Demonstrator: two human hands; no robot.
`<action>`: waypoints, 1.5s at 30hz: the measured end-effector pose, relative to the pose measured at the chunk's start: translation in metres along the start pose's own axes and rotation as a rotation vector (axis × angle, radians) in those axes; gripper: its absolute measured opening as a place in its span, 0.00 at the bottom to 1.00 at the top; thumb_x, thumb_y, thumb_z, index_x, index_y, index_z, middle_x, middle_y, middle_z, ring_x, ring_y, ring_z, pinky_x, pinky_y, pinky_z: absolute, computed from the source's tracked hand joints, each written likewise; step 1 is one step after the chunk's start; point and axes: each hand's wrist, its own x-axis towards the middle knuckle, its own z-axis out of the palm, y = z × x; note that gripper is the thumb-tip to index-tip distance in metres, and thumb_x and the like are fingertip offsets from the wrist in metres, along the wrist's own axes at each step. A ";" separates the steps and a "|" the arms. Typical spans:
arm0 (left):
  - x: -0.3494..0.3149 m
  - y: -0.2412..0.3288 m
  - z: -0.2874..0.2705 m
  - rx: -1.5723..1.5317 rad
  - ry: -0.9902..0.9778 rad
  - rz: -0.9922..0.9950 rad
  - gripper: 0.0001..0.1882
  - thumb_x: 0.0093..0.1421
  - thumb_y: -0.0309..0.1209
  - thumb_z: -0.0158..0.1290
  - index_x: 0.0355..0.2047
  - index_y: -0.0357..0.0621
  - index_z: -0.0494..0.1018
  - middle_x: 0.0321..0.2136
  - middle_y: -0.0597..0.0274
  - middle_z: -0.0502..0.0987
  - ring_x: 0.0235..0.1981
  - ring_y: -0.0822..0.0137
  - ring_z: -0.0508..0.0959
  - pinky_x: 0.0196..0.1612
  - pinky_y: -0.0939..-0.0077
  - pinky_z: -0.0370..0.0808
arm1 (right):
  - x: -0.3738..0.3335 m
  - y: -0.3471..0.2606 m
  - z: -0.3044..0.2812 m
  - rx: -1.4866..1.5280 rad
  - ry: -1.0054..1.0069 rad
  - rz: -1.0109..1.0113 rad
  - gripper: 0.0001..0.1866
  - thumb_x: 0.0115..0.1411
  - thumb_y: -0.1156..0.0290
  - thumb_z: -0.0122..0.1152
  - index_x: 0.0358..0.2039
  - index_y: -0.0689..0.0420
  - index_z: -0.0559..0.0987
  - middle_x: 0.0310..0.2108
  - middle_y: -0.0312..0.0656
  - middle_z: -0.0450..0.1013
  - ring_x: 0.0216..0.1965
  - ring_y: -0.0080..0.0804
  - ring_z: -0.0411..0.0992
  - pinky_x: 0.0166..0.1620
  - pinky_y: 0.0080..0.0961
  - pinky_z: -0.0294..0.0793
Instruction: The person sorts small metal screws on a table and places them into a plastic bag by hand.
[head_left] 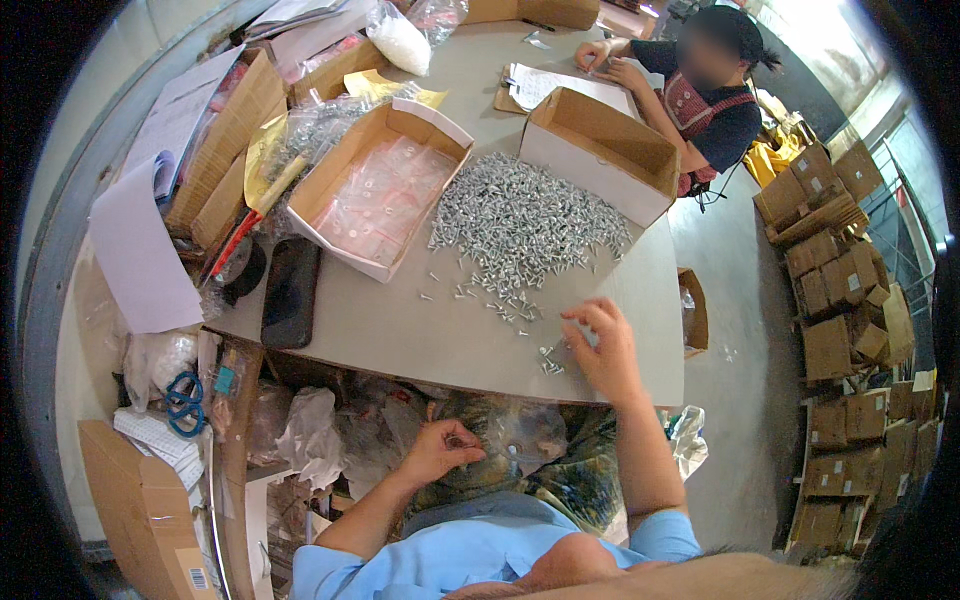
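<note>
A large heap of small silver screws [525, 225] lies on the grey table, and a few loose ones [550, 362] rest near its front edge. Just right of these loose screws, my right hand [607, 350] hovers with fingers bent and apart, nothing visible between them. My left hand [438, 452] is below the table edge, over my lap, its fingers curled together; what they hold, if anything, is hidden. Beside it a clear plastic bag [530, 435] lies on my lap. Left of the heap, an open white carton [300, 220] contains several small clear bags.
Behind the heap stands an empty-looking carton [600, 165]. A black phone [290, 295] lies at the table's left, near papers [140, 240] and a red-handled tool [235, 240]. Across the table a person [705, 110] works beside a clipboard [570, 88]. Blue-handled scissors [185, 403] hang lower left.
</note>
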 end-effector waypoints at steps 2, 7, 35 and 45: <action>0.008 -0.008 0.010 0.134 -0.026 -0.005 0.11 0.51 0.31 0.63 0.30 0.39 0.74 0.31 0.58 0.78 0.35 0.67 0.76 0.41 0.71 0.73 | 0.026 0.009 0.000 -0.118 0.011 -0.045 0.09 0.51 0.73 0.62 0.35 0.57 0.78 0.39 0.46 0.70 0.43 0.47 0.69 0.47 0.35 0.68; 0.024 -0.060 0.038 0.140 -0.073 0.116 0.19 0.52 0.34 0.63 0.39 0.37 0.70 0.30 0.58 0.75 0.33 0.69 0.73 0.37 0.71 0.72 | 0.059 0.019 0.014 -0.292 0.058 -0.260 0.06 0.51 0.74 0.61 0.31 0.56 0.78 0.38 0.45 0.68 0.43 0.46 0.68 0.48 0.36 0.69; 0.034 -0.052 0.064 0.179 -0.176 0.210 0.22 0.51 0.41 0.63 0.42 0.40 0.75 0.34 0.57 0.80 0.34 0.66 0.77 0.41 0.68 0.74 | 0.059 0.013 0.007 -0.522 0.000 -0.358 0.05 0.49 0.69 0.60 0.29 0.53 0.78 0.37 0.39 0.69 0.43 0.40 0.69 0.48 0.37 0.67; 0.030 -0.031 0.066 0.048 -0.265 0.135 0.28 0.50 0.43 0.63 0.46 0.40 0.73 0.39 0.55 0.78 0.40 0.64 0.76 0.47 0.67 0.71 | 0.052 0.024 -0.002 -0.599 -0.047 -0.403 0.04 0.51 0.66 0.59 0.27 0.51 0.78 0.37 0.36 0.71 0.41 0.35 0.71 0.47 0.36 0.68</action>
